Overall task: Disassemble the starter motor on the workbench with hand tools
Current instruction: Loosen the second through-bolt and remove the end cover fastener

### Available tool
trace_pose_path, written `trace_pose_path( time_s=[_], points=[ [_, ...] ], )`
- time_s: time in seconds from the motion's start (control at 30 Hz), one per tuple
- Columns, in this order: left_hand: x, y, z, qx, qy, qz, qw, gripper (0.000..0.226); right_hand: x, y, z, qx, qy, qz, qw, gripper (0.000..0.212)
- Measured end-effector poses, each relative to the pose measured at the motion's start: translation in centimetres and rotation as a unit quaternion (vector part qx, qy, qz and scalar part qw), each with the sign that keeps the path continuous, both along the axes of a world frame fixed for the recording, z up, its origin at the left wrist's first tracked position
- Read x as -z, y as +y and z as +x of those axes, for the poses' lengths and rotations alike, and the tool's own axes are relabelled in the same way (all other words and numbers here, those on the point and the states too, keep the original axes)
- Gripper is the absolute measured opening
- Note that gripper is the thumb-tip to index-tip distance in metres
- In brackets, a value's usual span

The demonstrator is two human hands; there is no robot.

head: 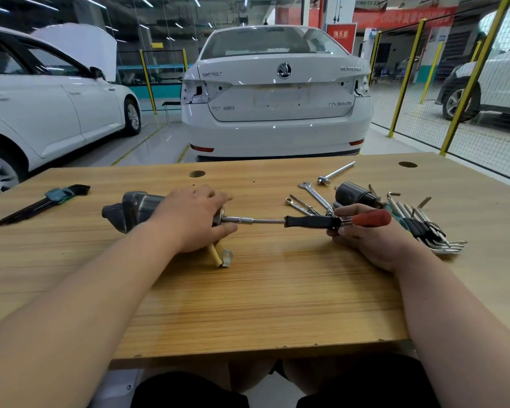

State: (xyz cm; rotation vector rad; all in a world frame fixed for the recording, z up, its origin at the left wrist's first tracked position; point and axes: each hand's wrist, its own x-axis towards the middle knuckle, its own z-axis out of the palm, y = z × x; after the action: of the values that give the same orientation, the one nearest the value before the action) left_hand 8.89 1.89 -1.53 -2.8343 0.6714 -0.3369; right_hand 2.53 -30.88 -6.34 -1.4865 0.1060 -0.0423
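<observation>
Grey metal starter motor (136, 209) lies on its side on the pale wooden counter (248, 304). Its right end sits under the left hand (189, 220), whose grip curls over the housing and pins it down. A cream cable with a flat metal ring terminal (225, 257) trails out just below that grip, loose on the wood.

Right hand (365, 234) holds the black-and-red-handled socket driver (306, 221), grip closed round the handle. The shaft runs level from this grip to the motor's end face. The fastener it sits on is hidden by the left hand.

Progress, as judged: a dark cylindrical solenoid (354, 194) lies just beyond the right grip, apart from the motor, so it is likely already off. The housing looks whole, so end cap, long bolts and armature seem left to do. Early-to-middle stage.

Chrome spanners (315, 197) and a fan of hex keys (424, 228) lie near the right grip. A second hex-key set in a green holder (46, 201) lies well off the left grip. A white saloon car (277, 92) stands behind the counter.
</observation>
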Motion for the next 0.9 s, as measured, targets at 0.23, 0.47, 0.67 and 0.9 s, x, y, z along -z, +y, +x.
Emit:
trace_pose_path(
  time_s=[0.23,0.47,0.67,0.9],
  points=[
    [0.5,0.0,0.5,-0.014,-0.009,-0.015,1.000,0.074,0.1,0.1,0.5,0.011,0.007,0.029,0.999,0.021],
    [0.2,-0.1,0.0,0.022,0.008,-0.039,0.999,0.057,-0.3,0.4,0.8,0.056,0.060,-0.088,0.993,0.029],
    [0.2,-0.6,0.0,0.005,0.020,-0.055,0.998,0.044,-0.1,0.6,0.8,0.057,0.038,-0.110,0.992,0.018],
    [-0.2,-1.6,0.1,0.004,0.033,-0.052,0.998,0.047,0.1,-0.2,0.6,0.027,0.017,0.069,0.997,0.038]
  ],
)
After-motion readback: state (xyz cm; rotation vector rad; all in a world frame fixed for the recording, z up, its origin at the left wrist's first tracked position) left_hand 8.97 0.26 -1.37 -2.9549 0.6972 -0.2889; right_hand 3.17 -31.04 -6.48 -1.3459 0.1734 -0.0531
